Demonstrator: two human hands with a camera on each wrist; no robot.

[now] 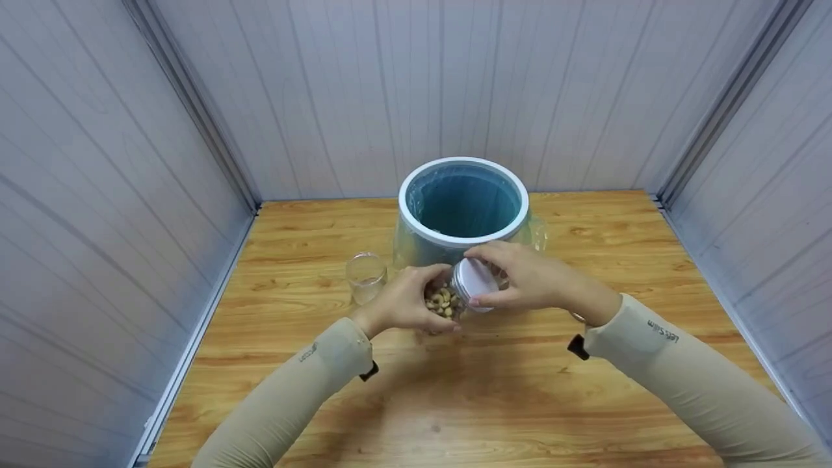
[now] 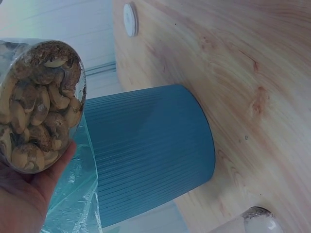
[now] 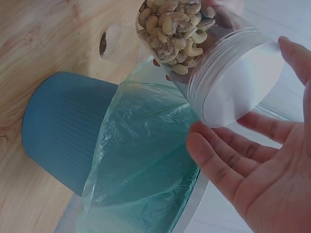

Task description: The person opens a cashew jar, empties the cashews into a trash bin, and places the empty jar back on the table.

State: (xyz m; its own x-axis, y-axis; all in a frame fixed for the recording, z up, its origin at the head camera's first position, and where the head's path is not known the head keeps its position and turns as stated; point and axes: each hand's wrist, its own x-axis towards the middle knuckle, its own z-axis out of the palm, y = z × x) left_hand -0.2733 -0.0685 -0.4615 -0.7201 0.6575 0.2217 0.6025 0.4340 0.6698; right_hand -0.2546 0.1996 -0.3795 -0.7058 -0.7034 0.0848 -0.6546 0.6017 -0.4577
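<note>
A clear jar of cashews (image 1: 443, 302) is tilted in front of the bin, its whitish round lid (image 1: 479, 281) facing right. My left hand (image 1: 409, 300) grips the jar's body; the left wrist view shows the cashews (image 2: 41, 107) through its base. Around the lid's edge is my right hand (image 1: 533, 276), thumb on one side and fingers on the other. In the right wrist view the right hand's fingertips (image 3: 198, 138) touch the rim of the lid (image 3: 243, 77), while the palm is apart from it.
Behind the hands stands a blue ribbed bin (image 1: 463, 239) with a white rim and a greenish plastic liner (image 3: 141, 150). A clear glass-like jar (image 1: 366, 276) with residue in its base is left of it. A white round lid (image 2: 130, 19) lies on the wooden table (image 1: 312, 227).
</note>
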